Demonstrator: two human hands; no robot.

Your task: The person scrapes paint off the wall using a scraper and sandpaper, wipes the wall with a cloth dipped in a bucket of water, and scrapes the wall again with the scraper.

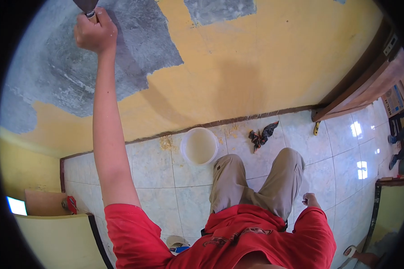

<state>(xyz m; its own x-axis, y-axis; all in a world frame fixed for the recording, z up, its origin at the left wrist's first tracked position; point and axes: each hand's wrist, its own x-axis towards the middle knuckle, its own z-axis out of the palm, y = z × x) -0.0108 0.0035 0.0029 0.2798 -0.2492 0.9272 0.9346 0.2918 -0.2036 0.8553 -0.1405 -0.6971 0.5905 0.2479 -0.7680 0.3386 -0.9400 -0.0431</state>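
Note:
My left hand (95, 32) is raised against the wall at the upper left, closed around the handle of a scraper (86, 4) whose dark blade points up and is partly cut off by the frame. Around it the yellow wall (202, 76) has bare grey patches (143, 40) with ragged paint edges. Low beside my right knee is my right hand (310, 200), its fingers curled closed; what they hold, if anything, is too small to tell. A white bucket (199, 146) with cloudy liquid stands on the floor near my knees.
Paint flakes (167, 143) and a crumpled black plastic bag (263, 135) lie along the wall base. A yellow-handled tool (316, 128) lies near the wooden door (359, 92). Another person's legs (400, 139) show at right; a person's hand (368, 258) is at lower right, near a white round object (350, 251).

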